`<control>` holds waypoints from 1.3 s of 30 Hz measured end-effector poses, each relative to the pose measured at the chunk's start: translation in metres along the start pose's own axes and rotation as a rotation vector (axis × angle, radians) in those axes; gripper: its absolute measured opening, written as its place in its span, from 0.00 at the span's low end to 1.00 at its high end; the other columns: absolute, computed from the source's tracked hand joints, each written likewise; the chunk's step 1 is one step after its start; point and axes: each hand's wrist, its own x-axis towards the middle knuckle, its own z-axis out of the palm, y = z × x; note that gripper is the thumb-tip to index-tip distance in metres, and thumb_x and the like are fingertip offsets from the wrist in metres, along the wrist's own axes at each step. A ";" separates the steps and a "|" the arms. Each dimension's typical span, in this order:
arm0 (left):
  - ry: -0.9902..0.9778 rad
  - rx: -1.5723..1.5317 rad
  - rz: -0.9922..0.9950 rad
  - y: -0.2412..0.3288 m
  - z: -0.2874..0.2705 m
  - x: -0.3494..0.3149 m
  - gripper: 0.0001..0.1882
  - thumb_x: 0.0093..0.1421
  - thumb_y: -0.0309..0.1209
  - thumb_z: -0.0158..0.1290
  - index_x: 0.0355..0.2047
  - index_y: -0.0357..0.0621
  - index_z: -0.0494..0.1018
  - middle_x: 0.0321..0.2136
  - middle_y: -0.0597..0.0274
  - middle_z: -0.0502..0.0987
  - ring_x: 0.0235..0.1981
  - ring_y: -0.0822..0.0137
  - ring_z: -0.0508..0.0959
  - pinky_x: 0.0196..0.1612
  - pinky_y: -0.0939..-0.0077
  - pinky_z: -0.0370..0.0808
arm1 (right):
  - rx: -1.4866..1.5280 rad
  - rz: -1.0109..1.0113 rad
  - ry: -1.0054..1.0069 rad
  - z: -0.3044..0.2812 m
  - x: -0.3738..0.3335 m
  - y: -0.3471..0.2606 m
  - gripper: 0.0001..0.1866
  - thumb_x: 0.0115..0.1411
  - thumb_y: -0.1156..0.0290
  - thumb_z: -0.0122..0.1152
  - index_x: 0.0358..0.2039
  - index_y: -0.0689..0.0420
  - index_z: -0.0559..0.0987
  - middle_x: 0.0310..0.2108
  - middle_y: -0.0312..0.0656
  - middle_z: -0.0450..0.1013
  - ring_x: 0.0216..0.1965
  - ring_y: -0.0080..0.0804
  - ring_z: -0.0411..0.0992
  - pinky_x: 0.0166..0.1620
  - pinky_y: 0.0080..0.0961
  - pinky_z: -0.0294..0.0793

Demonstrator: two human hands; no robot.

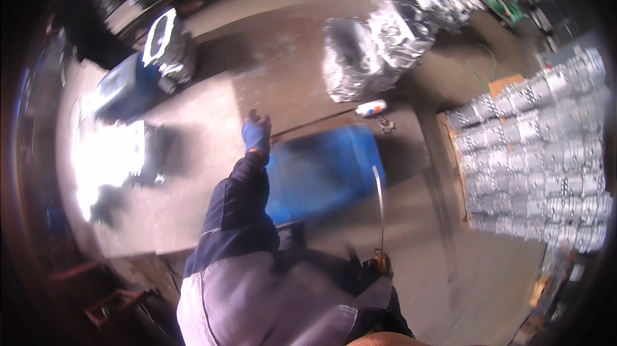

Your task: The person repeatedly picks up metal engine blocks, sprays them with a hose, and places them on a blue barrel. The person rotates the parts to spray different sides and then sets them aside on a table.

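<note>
My left hand, in a blue glove, reaches forward over the lit tabletop. Its fingers are slightly bent and apart, with nothing visible in them. Just to its right lies a blue plastic container, its surface blurred. Close to my body on the right, my right hand is closed on a long thin metal tool, which points away from me beside the container and bends at its far end. The tool's exact kind cannot be made out. Beyond the container lie a white cylindrical can and some small metal pieces.
Stacked silver metal castings stand at the right. More castings are piled at the far side. On the left, a casting with a bright rim stands near another blue container, and a further casting sits in strong glare.
</note>
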 end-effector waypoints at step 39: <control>-0.102 0.572 -0.369 -0.314 -0.387 0.254 0.46 0.43 0.49 0.66 0.61 0.50 0.60 0.58 0.50 0.68 0.64 0.52 0.63 0.67 0.57 0.56 | 0.074 -0.033 -0.536 0.110 -0.116 -0.284 0.21 0.68 0.59 0.50 0.55 0.59 0.69 0.41 0.49 0.76 0.36 0.40 0.78 0.40 0.33 0.77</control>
